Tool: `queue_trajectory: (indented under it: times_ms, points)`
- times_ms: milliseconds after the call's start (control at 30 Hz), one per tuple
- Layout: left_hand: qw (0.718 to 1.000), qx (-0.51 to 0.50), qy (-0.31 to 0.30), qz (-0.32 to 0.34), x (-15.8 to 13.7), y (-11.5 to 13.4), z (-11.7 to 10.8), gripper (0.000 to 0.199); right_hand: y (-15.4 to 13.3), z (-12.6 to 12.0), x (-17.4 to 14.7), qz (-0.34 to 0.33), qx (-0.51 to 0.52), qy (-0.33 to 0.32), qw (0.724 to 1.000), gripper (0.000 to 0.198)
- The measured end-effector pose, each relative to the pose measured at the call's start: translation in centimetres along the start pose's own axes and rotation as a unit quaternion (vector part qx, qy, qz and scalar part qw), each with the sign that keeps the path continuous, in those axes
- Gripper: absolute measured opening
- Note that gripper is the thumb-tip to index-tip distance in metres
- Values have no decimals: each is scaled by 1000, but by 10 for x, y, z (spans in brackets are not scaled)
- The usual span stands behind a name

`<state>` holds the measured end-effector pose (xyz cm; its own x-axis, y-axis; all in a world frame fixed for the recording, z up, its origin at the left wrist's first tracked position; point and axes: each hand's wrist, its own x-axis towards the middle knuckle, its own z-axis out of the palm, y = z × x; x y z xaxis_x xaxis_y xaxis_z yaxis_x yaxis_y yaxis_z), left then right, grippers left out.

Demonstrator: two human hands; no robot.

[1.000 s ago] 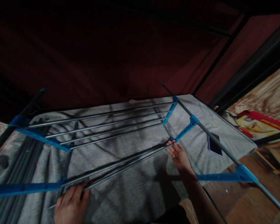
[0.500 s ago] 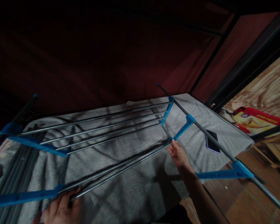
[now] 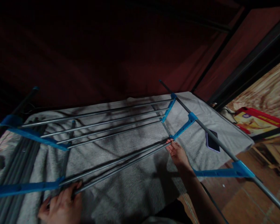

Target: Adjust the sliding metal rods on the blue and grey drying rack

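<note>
A partly assembled drying rack with blue plastic brackets [image 3: 183, 128] and grey metal tubes spans the view. My left hand [image 3: 64, 203], at lower left, is closed around the near end of a loose metal rod [image 3: 121, 168], beside a blue bracket arm [image 3: 25, 188]. My right hand [image 3: 177, 152] pinches that rod's other end, close to the tip of the right middle bracket. A second rod [image 3: 102, 168] runs just behind it between the two middle brackets. Farther back, several fixed rods [image 3: 102, 113] join the rear brackets. My right fingertips partly hide the rod end.
A grey blanket [image 3: 140, 186] lies under the rack. Several loose grey tubes [image 3: 21, 165] rest at left. A phone [image 3: 212, 141] lies beneath the right side tube [image 3: 214, 140]. A red and yellow box [image 3: 259, 121] stands at far right, above the tiled floor [image 3: 245, 193].
My right fingers have shifted slightly on the rod end near the bracket. My left hand stays at its end, and the rack sits slightly higher in view.
</note>
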<state>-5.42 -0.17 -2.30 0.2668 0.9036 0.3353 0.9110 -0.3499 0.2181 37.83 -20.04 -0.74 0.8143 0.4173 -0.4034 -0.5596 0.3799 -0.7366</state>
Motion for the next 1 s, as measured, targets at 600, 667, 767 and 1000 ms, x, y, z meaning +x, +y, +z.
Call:
queue_trajectory:
  times_ms: [600,667,767,1000]
  points:
    - [940,-44,72,331,-6,37,15,28,36,12,-31,161,4,-128,979,23]
    - [939,-52,74,333,-9,45,14,27,39,9,-33,170,3,-144,975,24]
    - [940,-73,46,330,-12,61,11,24,43,3,-32,181,-4,-138,974,23]
    - [945,-113,-55,301,-23,98,14,25,48,-16,-21,201,-52,-109,972,26]
